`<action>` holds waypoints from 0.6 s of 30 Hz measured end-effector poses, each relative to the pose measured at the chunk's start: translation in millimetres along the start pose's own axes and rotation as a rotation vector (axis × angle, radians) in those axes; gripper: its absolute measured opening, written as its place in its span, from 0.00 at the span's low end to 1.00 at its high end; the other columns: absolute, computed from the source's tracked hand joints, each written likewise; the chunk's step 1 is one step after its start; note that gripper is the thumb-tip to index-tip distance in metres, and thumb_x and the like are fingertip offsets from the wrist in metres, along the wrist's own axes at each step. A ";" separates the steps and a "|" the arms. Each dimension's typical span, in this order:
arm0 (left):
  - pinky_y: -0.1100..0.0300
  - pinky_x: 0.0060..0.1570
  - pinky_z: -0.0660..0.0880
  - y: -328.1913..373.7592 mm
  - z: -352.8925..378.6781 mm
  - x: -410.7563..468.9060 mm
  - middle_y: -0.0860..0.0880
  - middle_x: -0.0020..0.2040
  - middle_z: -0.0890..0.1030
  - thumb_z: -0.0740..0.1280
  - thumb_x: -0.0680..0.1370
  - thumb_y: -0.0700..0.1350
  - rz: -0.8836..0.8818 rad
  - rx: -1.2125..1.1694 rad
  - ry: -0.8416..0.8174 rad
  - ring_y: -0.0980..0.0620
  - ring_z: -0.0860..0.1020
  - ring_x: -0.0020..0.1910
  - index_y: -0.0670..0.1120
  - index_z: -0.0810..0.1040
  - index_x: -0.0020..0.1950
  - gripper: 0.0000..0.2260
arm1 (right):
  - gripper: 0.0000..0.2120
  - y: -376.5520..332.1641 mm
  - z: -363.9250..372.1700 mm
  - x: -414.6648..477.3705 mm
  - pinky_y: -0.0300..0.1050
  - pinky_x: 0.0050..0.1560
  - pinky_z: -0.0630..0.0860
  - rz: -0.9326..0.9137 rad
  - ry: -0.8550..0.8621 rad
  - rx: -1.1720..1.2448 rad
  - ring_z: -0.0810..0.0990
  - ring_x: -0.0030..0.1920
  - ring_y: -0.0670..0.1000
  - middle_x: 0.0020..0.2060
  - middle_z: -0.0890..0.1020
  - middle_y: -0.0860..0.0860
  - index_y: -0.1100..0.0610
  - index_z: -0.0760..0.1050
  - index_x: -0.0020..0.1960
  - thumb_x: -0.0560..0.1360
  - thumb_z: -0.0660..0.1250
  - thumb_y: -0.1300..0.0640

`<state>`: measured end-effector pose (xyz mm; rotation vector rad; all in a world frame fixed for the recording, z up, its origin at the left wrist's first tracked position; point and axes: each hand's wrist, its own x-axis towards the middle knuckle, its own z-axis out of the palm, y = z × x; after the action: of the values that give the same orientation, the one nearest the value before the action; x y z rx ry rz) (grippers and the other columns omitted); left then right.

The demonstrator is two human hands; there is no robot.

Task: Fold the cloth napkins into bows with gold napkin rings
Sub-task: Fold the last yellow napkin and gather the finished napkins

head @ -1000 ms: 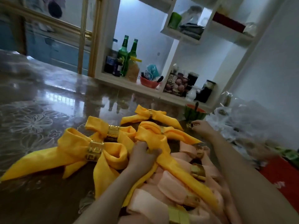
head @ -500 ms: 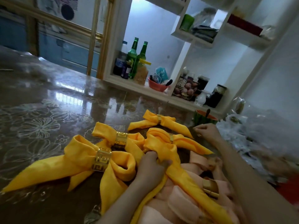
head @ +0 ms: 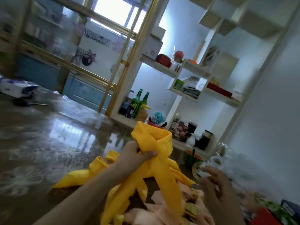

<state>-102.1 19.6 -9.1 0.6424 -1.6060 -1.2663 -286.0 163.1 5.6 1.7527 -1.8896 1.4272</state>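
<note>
left hand (head: 134,157) is clamped in a fist on the yellow napkin (head: 155,143), thumb across the pinch point. napkin is lifted off the table (head: 48,143), centre of view: loop stands above the fist toward 12 o'clock, tails hang to 6 o'clock. right hand (head: 214,181) at 4 o'clock, fingers curled, motion-blurred; cannot tell if it holds anything. more yellow cloth (head: 78,176) lies on the table at 8 o'clock of the fist, peach napkins (head: 162,211) heaped at 6 o'clock. text check: 2 green bottles (head: 138,103) on the shelf unit (head: 186,95) at 12 o'clock, labels unreadable. white-and-blue pack (head: 16,88) at 10 o'clock, print too blurred. labelled jar (head: 175,127) at 1 o'clock, also illegible.
</note>
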 end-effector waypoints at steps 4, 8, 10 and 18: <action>0.63 0.36 0.76 9.8 -97.6 -52.2 0.51 0.44 0.81 0.72 0.72 0.45 -0.120 0.067 0.106 0.54 0.80 0.43 0.50 0.76 0.47 0.07 | 0.32 -43.3 32.1 -9.8 0.45 0.49 0.71 0.060 -0.194 0.047 0.72 0.52 0.46 0.56 0.72 0.44 0.20 0.56 0.59 0.75 0.66 0.55; 0.50 0.45 0.80 1.0 -176.5 -70.6 0.43 0.45 0.83 0.74 0.71 0.45 -0.177 0.122 0.212 0.47 0.82 0.44 0.43 0.79 0.50 0.12 | 0.42 -73.7 112.9 -23.5 0.30 0.41 0.72 0.085 -0.313 0.211 0.76 0.44 0.39 0.50 0.75 0.41 0.38 0.52 0.70 0.69 0.74 0.62; 0.56 0.41 0.80 6.0 -217.8 -77.6 0.42 0.46 0.83 0.74 0.72 0.43 -0.204 0.142 0.291 0.49 0.82 0.42 0.42 0.79 0.50 0.10 | 0.44 -106.9 161.7 -26.4 0.28 0.41 0.71 0.075 -0.367 0.273 0.77 0.41 0.40 0.43 0.77 0.45 0.46 0.55 0.73 0.66 0.76 0.64; 0.56 0.60 0.70 -49.8 -251.6 -119.7 0.41 0.62 0.76 0.70 0.73 0.52 -0.459 0.807 0.414 0.45 0.74 0.61 0.40 0.72 0.62 0.24 | 0.43 -152.7 261.9 -51.9 0.39 0.60 0.69 -0.051 -0.565 0.150 0.70 0.65 0.51 0.66 0.71 0.50 0.50 0.55 0.76 0.68 0.75 0.59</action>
<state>165.8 -4.0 -97.2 1.7294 -1.6263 -0.6582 -24.8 31.3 -89.2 2.4603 -1.9963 1.1594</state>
